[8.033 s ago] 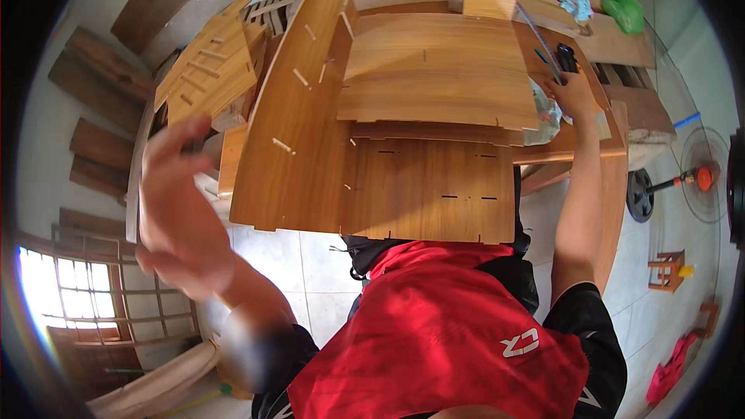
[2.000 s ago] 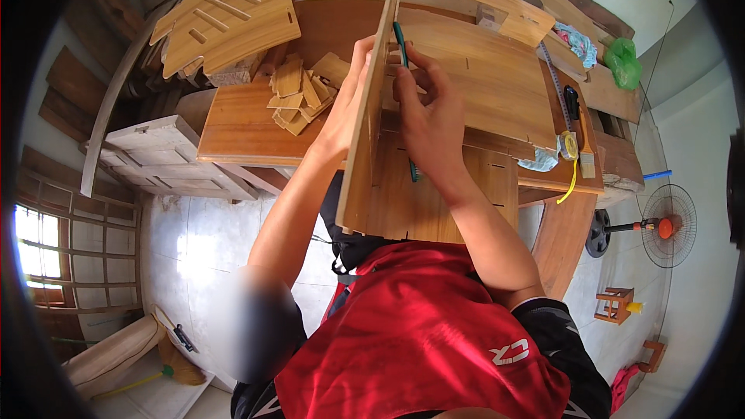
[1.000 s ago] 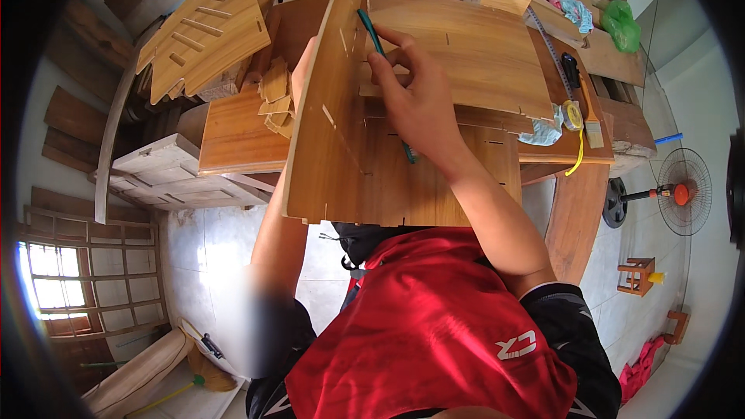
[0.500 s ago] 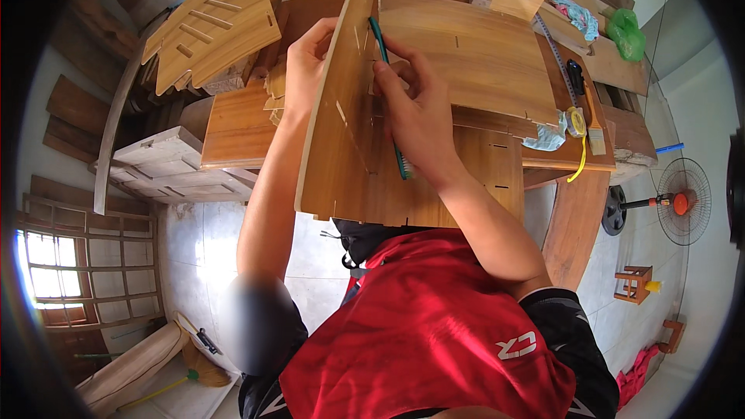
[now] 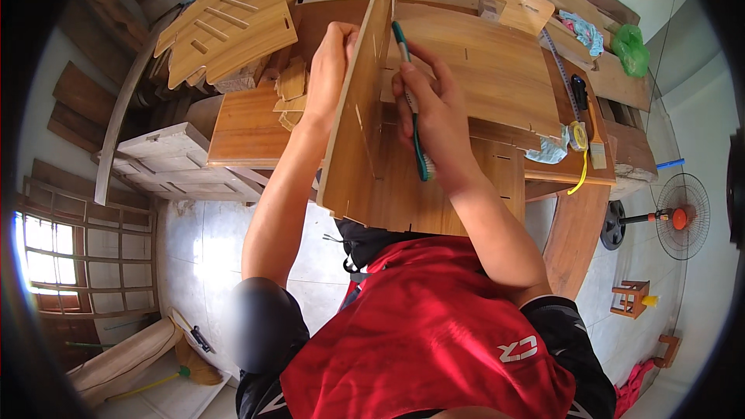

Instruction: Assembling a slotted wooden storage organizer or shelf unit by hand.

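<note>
A thin wooden panel (image 5: 358, 120) with narrow slots stands upright between my hands. My right hand (image 5: 436, 105) is closed around a green-and-white toothbrush (image 5: 421, 143) on the panel's right side. The brush handle points up and away, and its bristle end points toward me. On the panel's other side, my left hand (image 5: 332, 66) has its fingers bent in against the panel face. The fingertips are partly hidden, and I cannot see what they hold. A flat slotted wooden board (image 5: 497, 186) lies beneath my right hand, at the foot of the upright panel.
Broad wooden panels (image 5: 473, 62) lie on the brown table (image 5: 248, 128). At right are a tape measure (image 5: 576, 136), a paintbrush (image 5: 596, 147) and a green plastic bag (image 5: 630, 50). Slotted boards (image 5: 233, 27) are stacked at left. A fan (image 5: 681, 217) stands at far right.
The view has shifted slightly. The upright panel and both hands now appear farther right. The toothbrush in my right hand has turned a little, and more of its bristle end shows.
</note>
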Demonstrator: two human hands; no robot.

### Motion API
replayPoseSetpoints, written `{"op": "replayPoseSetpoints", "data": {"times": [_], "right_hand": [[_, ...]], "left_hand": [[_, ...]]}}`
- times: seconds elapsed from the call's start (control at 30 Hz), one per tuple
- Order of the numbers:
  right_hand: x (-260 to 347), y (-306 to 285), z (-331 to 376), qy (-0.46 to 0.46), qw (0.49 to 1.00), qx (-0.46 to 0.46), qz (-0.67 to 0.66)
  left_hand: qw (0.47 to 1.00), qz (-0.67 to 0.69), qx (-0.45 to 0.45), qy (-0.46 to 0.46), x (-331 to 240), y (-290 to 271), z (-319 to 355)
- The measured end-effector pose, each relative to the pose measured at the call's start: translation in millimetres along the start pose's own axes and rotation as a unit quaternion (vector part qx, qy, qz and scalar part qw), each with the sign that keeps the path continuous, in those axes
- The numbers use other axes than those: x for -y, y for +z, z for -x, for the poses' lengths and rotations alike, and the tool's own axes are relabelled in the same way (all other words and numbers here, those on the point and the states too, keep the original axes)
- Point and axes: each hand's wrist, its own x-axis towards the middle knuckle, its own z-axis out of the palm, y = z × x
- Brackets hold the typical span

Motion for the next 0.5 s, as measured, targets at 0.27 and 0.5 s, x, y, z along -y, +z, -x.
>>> {"op": "replayPoseSetpoints", "data": {"times": [0.27, 0.5], "right_hand": [[17.9, -51.3, 20.9, -0.058, 0.997, -0.037, -0.023], [67.4, -65.7, 52.6, -0.066, 0.993, 0.094, 0.024]], "left_hand": [[0.982, 0.026, -0.134, 0.127, -64.4, -46.8, 49.3], [0.953, -0.073, -0.024, 0.294, -163.0, -63.3, 53.9]]}}
